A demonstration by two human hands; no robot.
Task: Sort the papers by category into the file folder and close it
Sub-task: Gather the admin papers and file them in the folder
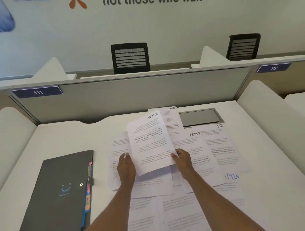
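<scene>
The person's two arms showed from the lower edge of the view. The long, slender left forearm (115, 206) and right forearm (214, 197) were bare along all of their visible length, down to the wrists. The left hand (126, 166) wore what looked like a thin gold-coloured ring (126, 161) on one finger, too small to make out clearly. The right hand (182, 159) was bare.

Wall lettering (151, 2): cut by the top edge.
File folder (62, 194): near end cut by the bottom edge.
Papers (219, 148): printed lines too blurred to be read.
</scene>
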